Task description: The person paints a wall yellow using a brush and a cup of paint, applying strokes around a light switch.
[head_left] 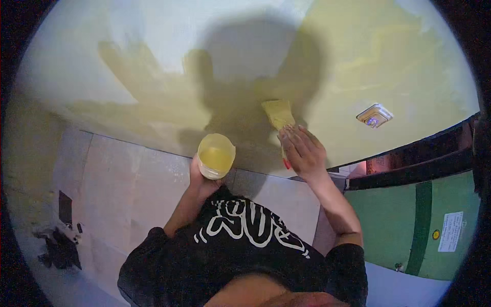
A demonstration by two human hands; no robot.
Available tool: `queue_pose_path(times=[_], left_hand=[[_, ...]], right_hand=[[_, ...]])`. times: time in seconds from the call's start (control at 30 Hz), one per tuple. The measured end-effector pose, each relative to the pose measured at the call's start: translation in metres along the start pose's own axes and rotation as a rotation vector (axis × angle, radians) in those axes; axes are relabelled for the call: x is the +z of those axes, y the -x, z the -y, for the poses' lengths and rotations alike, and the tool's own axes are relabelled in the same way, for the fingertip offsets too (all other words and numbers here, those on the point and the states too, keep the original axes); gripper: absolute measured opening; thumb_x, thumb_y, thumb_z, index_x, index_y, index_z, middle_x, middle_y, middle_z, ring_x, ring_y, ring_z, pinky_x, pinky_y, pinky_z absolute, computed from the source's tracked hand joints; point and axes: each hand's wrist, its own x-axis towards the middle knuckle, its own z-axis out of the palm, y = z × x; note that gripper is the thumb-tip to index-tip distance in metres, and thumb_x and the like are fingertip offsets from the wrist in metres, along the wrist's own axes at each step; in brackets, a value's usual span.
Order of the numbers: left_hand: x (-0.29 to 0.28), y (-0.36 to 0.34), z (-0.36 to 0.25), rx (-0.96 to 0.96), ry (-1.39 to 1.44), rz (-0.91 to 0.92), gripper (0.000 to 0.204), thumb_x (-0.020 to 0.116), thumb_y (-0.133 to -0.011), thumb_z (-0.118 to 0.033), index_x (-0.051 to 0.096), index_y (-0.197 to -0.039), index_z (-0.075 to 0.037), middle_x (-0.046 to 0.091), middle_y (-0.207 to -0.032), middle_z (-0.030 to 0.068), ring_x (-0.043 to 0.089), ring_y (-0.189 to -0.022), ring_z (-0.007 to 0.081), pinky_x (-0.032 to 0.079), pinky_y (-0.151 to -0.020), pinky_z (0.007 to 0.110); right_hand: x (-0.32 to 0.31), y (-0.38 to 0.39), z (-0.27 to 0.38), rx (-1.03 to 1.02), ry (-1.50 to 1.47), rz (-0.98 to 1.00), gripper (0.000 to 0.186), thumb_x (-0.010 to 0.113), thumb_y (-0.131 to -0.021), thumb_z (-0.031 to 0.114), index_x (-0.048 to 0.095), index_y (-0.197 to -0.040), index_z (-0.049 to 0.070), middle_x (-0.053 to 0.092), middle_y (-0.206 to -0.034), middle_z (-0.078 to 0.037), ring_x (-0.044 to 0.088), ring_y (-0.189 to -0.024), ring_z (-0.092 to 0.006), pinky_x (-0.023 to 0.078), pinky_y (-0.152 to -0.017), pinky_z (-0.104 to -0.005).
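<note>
My right hand (303, 149) grips a paintbrush (279, 115) with yellow-loaded bristles and a red handle tip, and the bristles are pressed flat against the wall (358, 61). The wall is yellow on the right and around the brush, and pale white at the upper left. In front of my chest, my left hand (200, 176) holds a small clear tub of yellow paint (216, 155) upright, just left of the brush. My shadow falls across the wall behind both hands.
A wall socket plate (375, 115) sits on the painted wall to the right. A green door (419, 225) with a white label stands at the lower right. Grey floor tiles (128, 179) spread to the left, with dark debris (59, 248) on them.
</note>
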Motion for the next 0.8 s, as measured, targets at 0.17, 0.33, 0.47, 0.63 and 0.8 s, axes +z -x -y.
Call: queue_pose_path(times=[0.17, 0.33, 0.47, 0.63, 0.8], left_hand=[[0.007, 0.005, 0.001, 0.057, 0.038, 0.118, 0.052, 0.040, -0.097, -0.048, 0.053, -0.128, -0.007, 0.064, -0.115, 0.0152, 0.067, -0.094, 0.0330, 0.060, -0.070, 0.043], [0.025, 0.001, -0.011, 0.055, -0.133, 0.043, 0.053, 0.031, -0.099, -0.051, 0.055, -0.125, -0.012, 0.067, -0.104, 0.0116, 0.068, -0.070, 0.0264, 0.051, -0.042, 0.035], [0.034, -0.014, -0.016, -0.055, -0.071, 0.124, 0.052, 0.032, -0.099, -0.051, 0.056, -0.125, -0.012, 0.067, -0.108, 0.0116, 0.068, -0.079, 0.0266, 0.053, -0.047, 0.038], [0.003, -0.050, -0.038, -0.069, -0.088, 0.018, 0.049, 0.040, -0.098, -0.048, 0.057, -0.125, -0.011, 0.065, -0.115, 0.0115, 0.066, -0.102, 0.0275, 0.058, -0.079, 0.043], [-0.009, -0.094, -0.052, -0.242, -0.086, 0.035, 0.050, 0.042, -0.097, -0.048, 0.058, -0.125, -0.011, 0.064, -0.119, 0.0104, 0.062, -0.110, 0.0294, 0.052, -0.092, 0.046]], right_hand=[[-0.074, -0.049, -0.029, 0.000, 0.024, -0.026, 0.024, 0.067, -0.083, 0.012, 0.071, -0.104, 0.003, 0.070, -0.110, -0.013, 0.067, -0.105, -0.0280, 0.052, -0.094, -0.0438], [-0.099, -0.106, -0.065, -0.103, 0.334, -0.382, 0.028, 0.072, -0.076, 0.009, 0.074, -0.103, 0.003, 0.072, -0.101, -0.014, 0.070, -0.098, -0.0288, 0.055, -0.089, -0.0404], [-0.068, -0.073, -0.077, 0.085, 0.345, -0.365, 0.025, 0.070, -0.077, 0.006, 0.074, -0.101, 0.004, 0.072, -0.099, -0.014, 0.071, -0.095, -0.0281, 0.056, -0.087, -0.0400], [0.019, 0.025, -0.053, 0.297, 0.247, -0.225, 0.024, 0.070, -0.077, 0.002, 0.074, -0.101, 0.004, 0.073, -0.096, -0.013, 0.072, -0.094, -0.0272, 0.058, -0.086, -0.0389], [0.095, 0.112, -0.048, 0.489, 0.166, -0.125, 0.025, 0.069, -0.078, -0.001, 0.073, -0.103, 0.005, 0.072, -0.099, -0.013, 0.071, -0.094, -0.0278, 0.058, -0.087, -0.0384]])
